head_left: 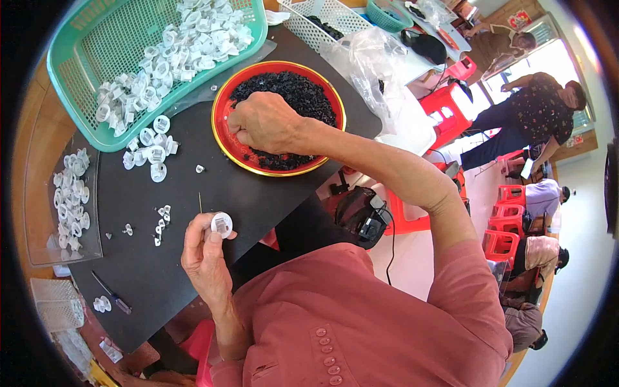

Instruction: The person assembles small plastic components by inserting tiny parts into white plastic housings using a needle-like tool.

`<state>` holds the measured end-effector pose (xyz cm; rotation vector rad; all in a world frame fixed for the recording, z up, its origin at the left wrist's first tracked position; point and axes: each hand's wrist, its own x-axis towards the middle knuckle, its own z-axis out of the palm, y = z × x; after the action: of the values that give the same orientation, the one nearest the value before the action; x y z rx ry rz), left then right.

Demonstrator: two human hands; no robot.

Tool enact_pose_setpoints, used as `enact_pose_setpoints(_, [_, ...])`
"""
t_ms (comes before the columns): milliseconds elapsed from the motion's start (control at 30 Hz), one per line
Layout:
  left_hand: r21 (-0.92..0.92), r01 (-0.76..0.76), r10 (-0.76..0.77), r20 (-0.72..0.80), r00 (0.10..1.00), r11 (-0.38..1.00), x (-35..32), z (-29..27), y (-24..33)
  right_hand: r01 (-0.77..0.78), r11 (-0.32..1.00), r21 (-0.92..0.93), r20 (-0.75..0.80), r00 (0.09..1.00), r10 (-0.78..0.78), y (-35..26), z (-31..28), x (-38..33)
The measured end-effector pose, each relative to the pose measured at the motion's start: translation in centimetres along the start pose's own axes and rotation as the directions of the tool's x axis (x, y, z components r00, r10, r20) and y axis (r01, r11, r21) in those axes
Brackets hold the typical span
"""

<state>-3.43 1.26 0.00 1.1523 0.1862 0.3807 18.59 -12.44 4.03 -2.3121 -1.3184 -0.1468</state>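
Observation:
My left hand [209, 258] pinches a round white plastic piece [222, 223] between thumb and fingers, just above the black tabletop [174, 258]. Inside the red round tray with a gold rim [222, 138], my right hand [265, 122] is closed over a heap of small black parts [303, 97]. What its fingertips hold, if anything, is hidden. Beside the tray lies a loose group of white round pieces [153, 149]. Several small black-and-white parts [161, 226] are scattered left of my left hand, and a thin pin-like piece [200, 202] shows just beyond its fingers.
A green basket [106, 138] holds many white pieces at the far left. Nearer stands a transparent bin [97, 222] of assembled pieces; a screwdriver [115, 295] lies nearby. A white basket [309, 32] and plastic bag [374, 71] are beyond the tray. People and red stools [445, 113] are at right.

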Motion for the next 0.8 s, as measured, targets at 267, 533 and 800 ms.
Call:
enact_pose_setpoints(267, [-0.057,0.02,-0.019,0.017,1.0,0.998,-0.1,-0.4,0.1,-0.096,0.994,-0.049,0.051,0.994,0.099,-0.8,-0.1,-0.5])
enact_pose_setpoints(533, [-0.129,0.122,-0.113,0.074,0.991,0.984,-0.2,-0.5,0.8,-0.246,0.895,0.372,-0.018,0.962,0.273,-1.8,-1.1,-0.5])
enact_pose_setpoints(800, [-0.197,0.154,-0.135,0.108,0.985,0.968,0.2,-0.6,0.5,-0.445,0.496,0.745,0.273,0.883,0.382,-2.9,-2.3,-0.8])
